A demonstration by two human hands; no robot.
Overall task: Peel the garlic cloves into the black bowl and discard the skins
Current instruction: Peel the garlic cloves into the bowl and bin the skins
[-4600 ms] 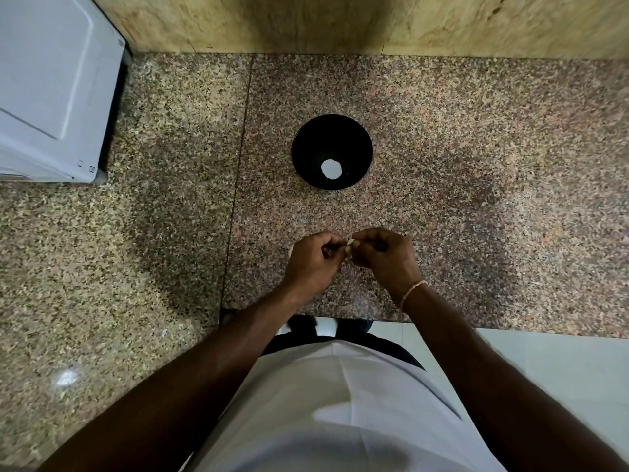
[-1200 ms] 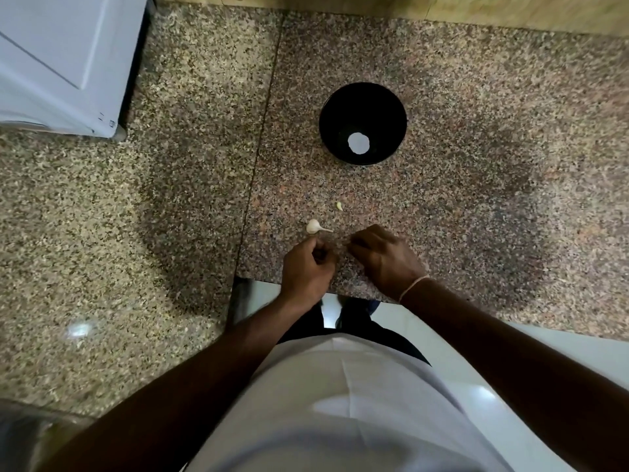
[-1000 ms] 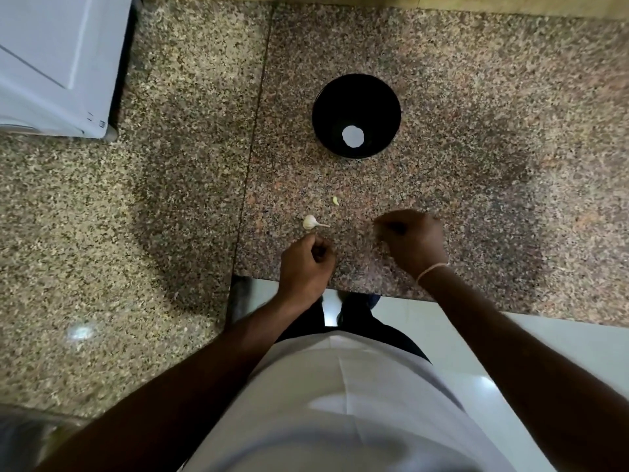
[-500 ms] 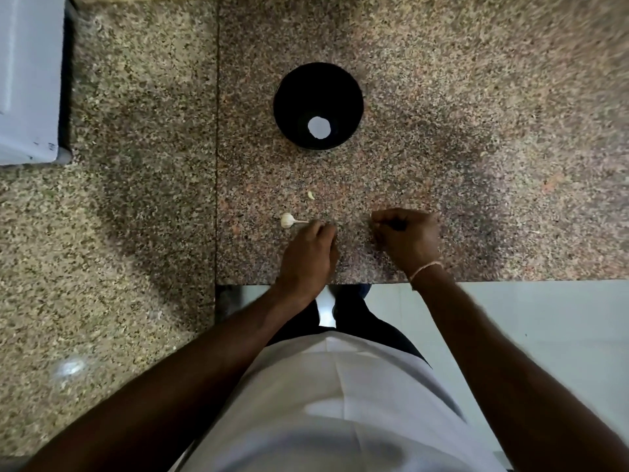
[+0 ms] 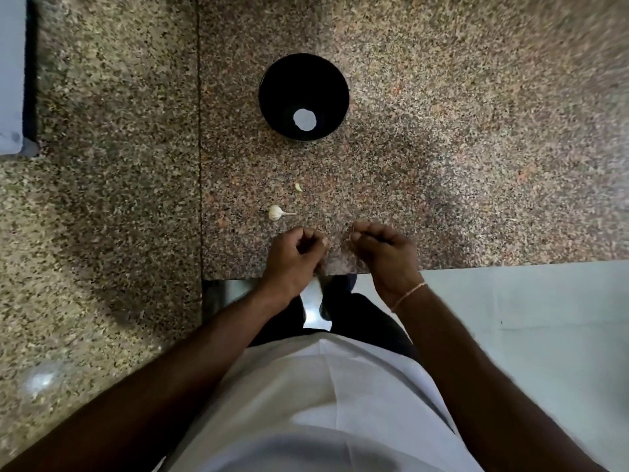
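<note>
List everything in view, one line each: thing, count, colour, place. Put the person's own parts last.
black bowl: one, black, on the counter, far centre.
white patch: one, on the bowl's bottom; cannot tell what it is.
garlic clove: one, whitish, with thin tail, counter, before the left hand.
small pale piece: one, between clove and bowl.
granite counter: speckled brown.
appliance: pale grey, far left edge.
left hand: curled, at counter edge.
right hand: curled, thread bracelet on wrist.

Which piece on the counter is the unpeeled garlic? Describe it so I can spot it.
Start at the black bowl on the granite counter and come toward the hands. The garlic lies just beyond the left hand: plump, white, with a thin stalk, unlike the smaller yellowish scrap.
</note>
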